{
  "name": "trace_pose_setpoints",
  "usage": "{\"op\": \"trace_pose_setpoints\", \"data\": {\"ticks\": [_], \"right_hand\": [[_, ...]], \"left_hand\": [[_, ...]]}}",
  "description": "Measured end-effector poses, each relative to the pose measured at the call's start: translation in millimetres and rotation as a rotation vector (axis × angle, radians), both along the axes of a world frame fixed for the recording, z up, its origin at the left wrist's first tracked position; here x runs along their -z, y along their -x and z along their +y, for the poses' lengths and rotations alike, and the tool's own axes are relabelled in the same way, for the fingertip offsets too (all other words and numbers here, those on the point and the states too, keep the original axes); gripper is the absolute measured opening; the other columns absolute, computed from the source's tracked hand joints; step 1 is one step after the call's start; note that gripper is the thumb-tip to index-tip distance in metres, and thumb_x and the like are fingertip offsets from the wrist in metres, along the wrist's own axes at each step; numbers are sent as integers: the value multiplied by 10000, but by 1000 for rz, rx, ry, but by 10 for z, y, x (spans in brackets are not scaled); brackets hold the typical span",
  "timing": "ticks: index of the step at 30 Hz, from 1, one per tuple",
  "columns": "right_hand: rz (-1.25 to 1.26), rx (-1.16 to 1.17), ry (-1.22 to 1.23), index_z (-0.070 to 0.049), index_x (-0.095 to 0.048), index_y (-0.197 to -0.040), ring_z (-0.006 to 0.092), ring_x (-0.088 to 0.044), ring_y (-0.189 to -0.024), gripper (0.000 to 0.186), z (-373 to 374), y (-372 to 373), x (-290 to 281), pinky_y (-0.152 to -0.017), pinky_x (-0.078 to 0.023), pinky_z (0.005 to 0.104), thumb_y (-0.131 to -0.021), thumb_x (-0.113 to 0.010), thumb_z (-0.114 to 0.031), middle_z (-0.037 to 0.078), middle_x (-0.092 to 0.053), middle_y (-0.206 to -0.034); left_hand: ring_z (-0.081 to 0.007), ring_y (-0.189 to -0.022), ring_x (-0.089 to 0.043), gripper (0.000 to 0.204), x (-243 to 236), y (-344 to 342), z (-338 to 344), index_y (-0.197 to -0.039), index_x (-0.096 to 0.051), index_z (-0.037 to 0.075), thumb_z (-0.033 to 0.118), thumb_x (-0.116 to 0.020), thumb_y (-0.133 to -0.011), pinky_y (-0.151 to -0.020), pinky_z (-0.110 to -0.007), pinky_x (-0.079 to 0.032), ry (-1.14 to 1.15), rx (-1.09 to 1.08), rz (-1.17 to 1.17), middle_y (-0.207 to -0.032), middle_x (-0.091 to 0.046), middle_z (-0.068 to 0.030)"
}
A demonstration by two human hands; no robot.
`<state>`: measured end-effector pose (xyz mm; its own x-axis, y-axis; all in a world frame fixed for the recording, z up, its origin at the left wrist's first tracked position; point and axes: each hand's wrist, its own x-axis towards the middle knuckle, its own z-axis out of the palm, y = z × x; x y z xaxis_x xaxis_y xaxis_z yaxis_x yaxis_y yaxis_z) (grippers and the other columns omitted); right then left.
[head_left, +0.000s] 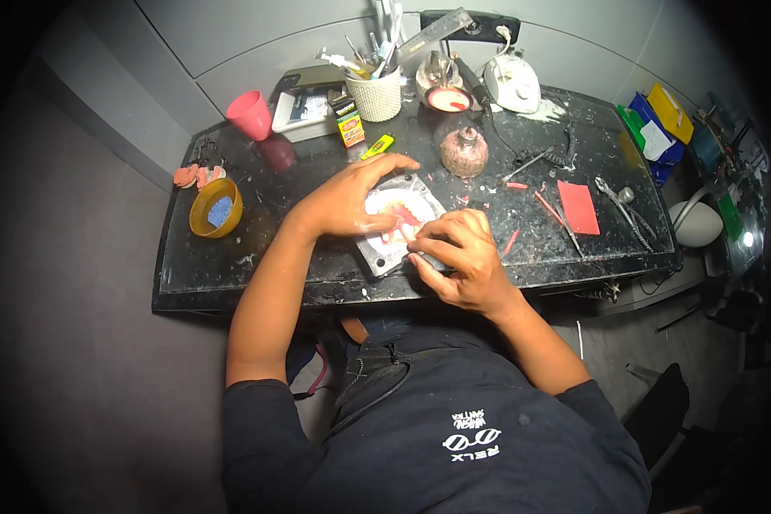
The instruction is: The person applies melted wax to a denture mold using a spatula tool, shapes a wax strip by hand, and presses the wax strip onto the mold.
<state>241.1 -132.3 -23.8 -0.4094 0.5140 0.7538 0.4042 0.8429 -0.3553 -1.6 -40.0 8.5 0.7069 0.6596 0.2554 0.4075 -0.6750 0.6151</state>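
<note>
A square grey metal flask [379,262] lies at the table's front edge, filled with white plaster [377,204]. Set in the plaster is a red, arch-shaped wax piece [408,211], partly covered by my fingers. My left hand [338,201] rests over the flask's left side with fingers spread, its thumb reaching to the wax. At the flask's right front, my right hand [467,261] has its fingers curled and pinched together against the plaster. What they hold, if anything, is hidden.
Right of the flask lie a red wax sheet [579,208], a thin tool [567,230] and pliers [623,212]. A pinkish round jar [465,156] stands behind. An orange bowl [199,221] is at left; a pink cup [249,116] and woven tool pot [375,98] stand at the back.
</note>
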Motion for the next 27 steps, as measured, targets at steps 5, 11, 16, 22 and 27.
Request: {"op": "trace_pose_setpoints", "data": {"ticks": [5, 11, 16, 22, 27], "right_hand": [[5, 15, -16, -74, -747, -951, 228, -646, -926, 187, -4, 4, 4, -880, -440, 389, -777, -814, -91, 28, -696, -972], [-2, 12, -35, -71, -747, -951, 225, -648, -909, 183, -8, -4, -1, -876, -440, 387, -780, -811, -90, 30, -697, -967], [-15, 12, -30, -69, -748, -950, 222, -649, -910, 179, -9, -10, 1, -876, -441, 386, -784, -808, -96, 32, -696, -963], [-28, 10, -42, -70, -749, -953, 221, -648, -909, 178, -11, -4, 2, -878, -443, 385, -789, -805, -112, 27, -697, -965], [-14, 19, -38, -74, -753, -955, 220, -647, -908, 182, -13, 6, 8, -878, -445, 381, -789, -805, -128, 26, -706, -963]], "left_hand": [[-316, -1284, -594, 756, 6, -20, -9, -1417, -545, 41, 213, -826, -736, -1128, -426, -441, -9, -5, 4, -1377, -616, -167], [-319, -1288, -595, 727, -11, -33, -25, -1404, -551, 38, 215, -812, -749, -1128, -429, -438, -30, -12, 28, -1372, -621, -165], [-332, -1289, -589, 714, -4, -36, -30, -1406, -549, 49, 226, -797, -760, -1130, -435, -431, 0, -17, 17, -1374, -619, -160], [-332, -1298, -582, 728, -13, -35, -36, -1413, -544, 58, 210, -786, -743, -1139, -432, -421, -9, -15, 23, -1377, -616, -156], [-330, -1316, -572, 741, -16, -39, -43, -1415, -543, 59, 187, -774, -722, -1152, -432, -409, -1, -15, 23, -1387, -613, -155]]}}
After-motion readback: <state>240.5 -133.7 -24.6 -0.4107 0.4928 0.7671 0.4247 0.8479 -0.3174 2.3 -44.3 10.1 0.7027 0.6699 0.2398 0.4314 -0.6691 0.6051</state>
